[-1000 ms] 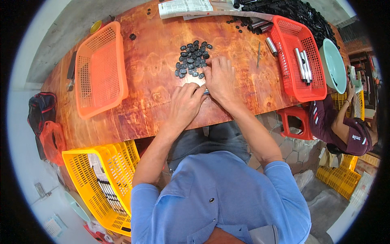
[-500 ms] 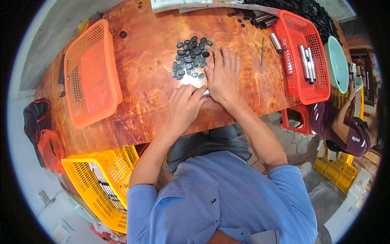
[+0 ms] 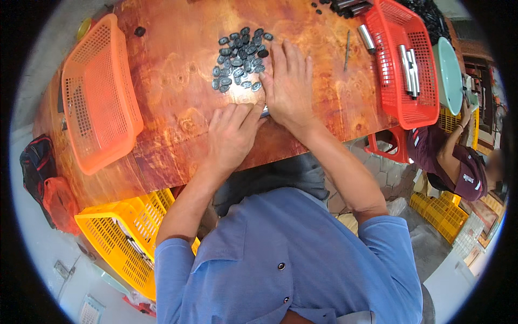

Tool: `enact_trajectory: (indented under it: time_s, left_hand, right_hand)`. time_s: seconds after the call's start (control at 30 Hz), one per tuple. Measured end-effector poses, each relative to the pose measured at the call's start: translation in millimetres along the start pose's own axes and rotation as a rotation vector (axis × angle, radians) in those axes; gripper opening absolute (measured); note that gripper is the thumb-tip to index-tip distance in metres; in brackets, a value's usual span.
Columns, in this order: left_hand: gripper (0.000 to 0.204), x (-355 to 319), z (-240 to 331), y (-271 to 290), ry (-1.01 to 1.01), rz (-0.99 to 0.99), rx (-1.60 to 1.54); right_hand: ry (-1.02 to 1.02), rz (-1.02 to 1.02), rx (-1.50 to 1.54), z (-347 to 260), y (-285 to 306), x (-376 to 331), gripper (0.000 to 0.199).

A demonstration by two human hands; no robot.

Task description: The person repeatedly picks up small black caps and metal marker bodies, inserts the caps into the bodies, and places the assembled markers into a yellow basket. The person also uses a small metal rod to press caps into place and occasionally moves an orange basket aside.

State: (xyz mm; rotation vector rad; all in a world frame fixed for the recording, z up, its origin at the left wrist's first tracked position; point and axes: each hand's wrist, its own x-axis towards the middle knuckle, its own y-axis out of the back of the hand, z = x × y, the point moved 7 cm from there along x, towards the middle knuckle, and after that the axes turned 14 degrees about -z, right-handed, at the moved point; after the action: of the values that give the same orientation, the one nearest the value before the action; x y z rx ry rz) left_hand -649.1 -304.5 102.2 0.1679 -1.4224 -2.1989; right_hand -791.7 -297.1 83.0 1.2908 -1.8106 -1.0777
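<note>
My right hand (image 3: pixel 288 89) lies on the wooden tabletop with its fingers stretched out flat. Its palm and thumb side rest against a short silver metal piece (image 3: pixel 264 112), mostly covered by my hands. My left hand (image 3: pixel 234 132) is closed, fingers bent and pressed together at the left end of that piece. Whatever sits in its fingertips is hidden. Just beyond both hands lies a loose pile of small black oval caps (image 3: pixel 240 56). One rounder black cap (image 3: pixel 263 53) lies near my right fingers.
An orange basket (image 3: pixel 132 132) stands at left, a red basket (image 3: pixel 386 81) with silver tubes (image 3: pixel 410 70) at right. Between hand and red basket lies a thin rod (image 3: pixel 347 51). A yellow crate (image 3: pixel 108 237) is below the table edge. A co-worker (image 3: pixel 458 162) sits at far right.
The whole view has shifted, so the table and baskets appear a little higher and further left. Both hands keep nearly the same pose over the silver piece.
</note>
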Motion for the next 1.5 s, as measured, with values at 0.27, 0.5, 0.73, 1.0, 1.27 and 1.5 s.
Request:
enact_trajectory:
  time_s: [0.27,0.5,0.73,1.0,1.27,1.5]
  left_hand:
    - [0.038,-4,2,-3,-0.065,0.02,0.07]
    - [0.031,5,14,1,-0.055,-0.057,0.106]
    - [0.035,12,17,3,-0.026,-0.114,0.197]
    - [0.027,-15,-26,-7,0.519,0.0,-1.212]
    - [0.034,-34,-6,-28,0.565,0.076,-1.734]
    - [0.035,-31,3,-31,0.568,0.014,-1.793]
  right_hand:
    - [-0.053,-0.049,-0.018,-1,-2,-1,0.065]
    - [-0.033,0.054,0.006,7,1,-6,0.064]
    - [-0.029,0.231,0.308,17,7,-12,0.06]
    - [-0.003,0.418,0.456,30,14,-22,0.045]
    - [-0.007,0.334,0.509,26,15,-24,0.043]
    - [-0.004,0.313,0.529,28,16,-25,0.043]
